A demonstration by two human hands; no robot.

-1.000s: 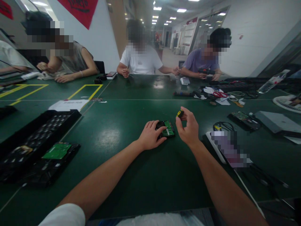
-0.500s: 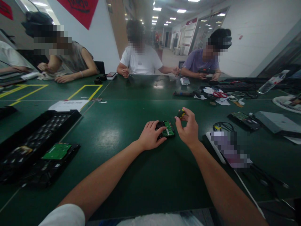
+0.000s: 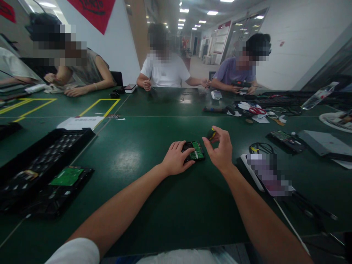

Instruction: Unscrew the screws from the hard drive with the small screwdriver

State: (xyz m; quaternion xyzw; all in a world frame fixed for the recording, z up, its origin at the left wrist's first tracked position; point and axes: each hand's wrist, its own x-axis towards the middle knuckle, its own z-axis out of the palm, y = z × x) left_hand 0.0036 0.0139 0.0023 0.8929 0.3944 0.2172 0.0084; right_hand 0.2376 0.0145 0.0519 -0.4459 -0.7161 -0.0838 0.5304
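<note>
A small hard drive (image 3: 197, 149) with a green circuit board lies board-up on the table. My left hand (image 3: 178, 157) holds it down from the left, fingers over its far edge and thumb across the board, covering its left part. Just right of the drive, my right hand (image 3: 220, 148) is raised with the fingers closed round a short black-and-yellow screwdriver handle (image 3: 211, 134). The screwdriver's shaft and tip cannot be made out.
On the left stand a long black tray (image 3: 49, 157) and a black unit with a green board (image 3: 67, 176). To the right lie a phone (image 3: 269, 172), cables (image 3: 261, 148), another hard drive (image 3: 286, 141) and a grey metal box (image 3: 324, 142). Several people sit across the green table (image 3: 148, 128).
My right hand has turned slightly and its thumb has shifted a little left on the screwdriver handle. My left hand and the hard drive have stayed in place.
</note>
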